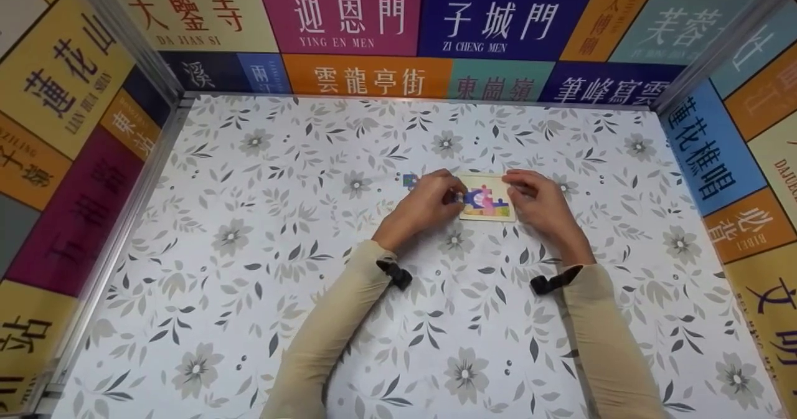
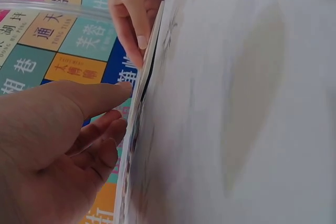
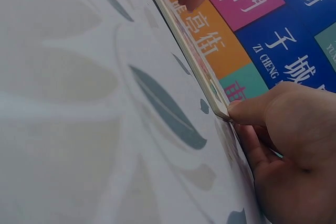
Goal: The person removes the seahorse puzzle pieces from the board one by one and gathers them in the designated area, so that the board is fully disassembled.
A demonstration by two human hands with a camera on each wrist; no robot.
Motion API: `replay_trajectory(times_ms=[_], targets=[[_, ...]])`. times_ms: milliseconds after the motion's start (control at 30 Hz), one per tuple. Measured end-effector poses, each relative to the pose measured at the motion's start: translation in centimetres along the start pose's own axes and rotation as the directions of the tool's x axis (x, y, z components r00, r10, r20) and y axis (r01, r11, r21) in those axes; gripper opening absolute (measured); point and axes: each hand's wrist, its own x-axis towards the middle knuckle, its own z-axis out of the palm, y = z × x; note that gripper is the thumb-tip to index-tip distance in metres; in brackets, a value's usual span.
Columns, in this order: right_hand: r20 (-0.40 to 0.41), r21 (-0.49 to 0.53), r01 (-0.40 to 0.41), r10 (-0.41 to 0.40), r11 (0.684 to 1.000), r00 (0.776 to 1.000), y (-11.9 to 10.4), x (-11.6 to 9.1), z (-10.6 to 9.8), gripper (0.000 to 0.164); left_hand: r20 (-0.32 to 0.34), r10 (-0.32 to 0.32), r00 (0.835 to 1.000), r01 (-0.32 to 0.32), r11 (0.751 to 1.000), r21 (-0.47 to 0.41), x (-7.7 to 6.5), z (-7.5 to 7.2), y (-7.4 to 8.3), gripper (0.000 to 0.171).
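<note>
At the right edge of the puzzle board (image 1: 485,180), the right hand (image 1: 543,206) pinches; opposite, whether the left hand (image 1: 426,201) grips anything I can't tell. Beside its knuckles lies a loose piece (image 1: 408,181), on the flowered tabletop (image 1: 461,319) within bright lettered walls (image 1: 342,17).

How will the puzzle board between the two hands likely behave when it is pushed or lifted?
The puzzle board looks thin and straight-edged, so probably stiff and light. Being flat and rectangular, it would likely slide over the patterned surface rather than roll. Its jigsaw pieces seem separate, so tilting might spill them.
</note>
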Motion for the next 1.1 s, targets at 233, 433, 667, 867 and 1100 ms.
replay_trajectory(times_ms=[233, 433, 667, 867, 1100], targets=[[-0.004, 0.027, -0.004, 0.004, 1.0, 1.0, -1.0, -0.1, 0.2, 0.034, 0.02, -0.029, 0.999, 0.028, 0.999, 0.031, 1.3, 1.3, 1.4, 0.034], [0.001, 0.046, 0.005, -0.005, 0.999, 1.0, -3.5, -0.9, -0.2, 0.033, 0.038, -0.032, 0.999, 0.03, 0.999, 0.037, 2.3, 2.5, 2.0, 0.036], [0.007, 0.057, -0.008, 0.008, 0.998, 1.0, -4.0, -1.3, -0.5, 0.033, 0.028, -0.052, 0.998, 0.051, 0.998, 0.037, 2.3, 3.3, 2.2, 0.036], [-0.003, 0.047, -0.015, 0.015, 0.999, 1.0, -2.9, -0.9, -0.4, 0.032, 0.03, -0.053, 0.998, 0.051, 0.997, 0.063, 2.3, 3.5, 2.5, 0.034], [-0.008, 0.022, -0.004, 0.004, 1.0, 1.0, -1.4, -0.4, 0.1, 0.034, 0.028, -0.043, 0.999, 0.041, 0.998, 0.045, 2.1, 3.5, 2.4, 0.032]])
